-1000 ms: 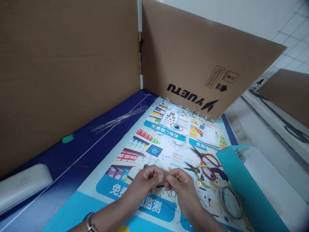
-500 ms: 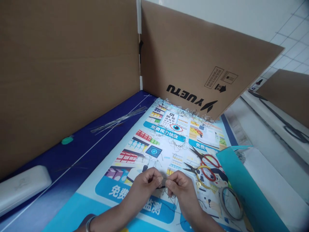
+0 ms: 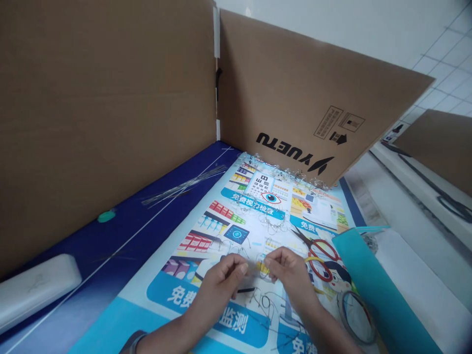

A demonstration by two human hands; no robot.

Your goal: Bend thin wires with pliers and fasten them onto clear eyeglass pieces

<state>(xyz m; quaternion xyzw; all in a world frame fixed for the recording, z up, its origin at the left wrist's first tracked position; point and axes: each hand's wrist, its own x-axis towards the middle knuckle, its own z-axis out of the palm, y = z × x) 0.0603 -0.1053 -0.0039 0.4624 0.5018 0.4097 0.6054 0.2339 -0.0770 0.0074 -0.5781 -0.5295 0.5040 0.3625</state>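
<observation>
Over the printed sheet (image 3: 217, 339), my left hand (image 3: 223, 280) has its thumb and fingertips pinched together; what they hold is too small to name. My right hand (image 3: 289, 275) is pinched as well, a short gap to the right of the left, and its grip is also too fine to make out. Thin wire pieces (image 3: 263, 300) lie on the sheet below and between the hands. Beside my right hand are red-handled scissors (image 3: 324, 250) and a yellow-handled tool (image 3: 315, 260), partly hidden by the hand. A roll of tape (image 3: 342, 314) lies by my right forearm.
Cardboard panels (image 3: 110, 113) stand at the left and back. Many small wire pieces (image 3: 295, 174) line the back panel's foot. Long wires (image 3: 184, 186) and a white case (image 3: 40, 290) lie at left. A teal folder (image 3: 379, 290) is at right.
My hands have moved apart; the right one has shifted right and slightly up, now covering more of the yellow-handled tool. The camera view has shifted slightly.
</observation>
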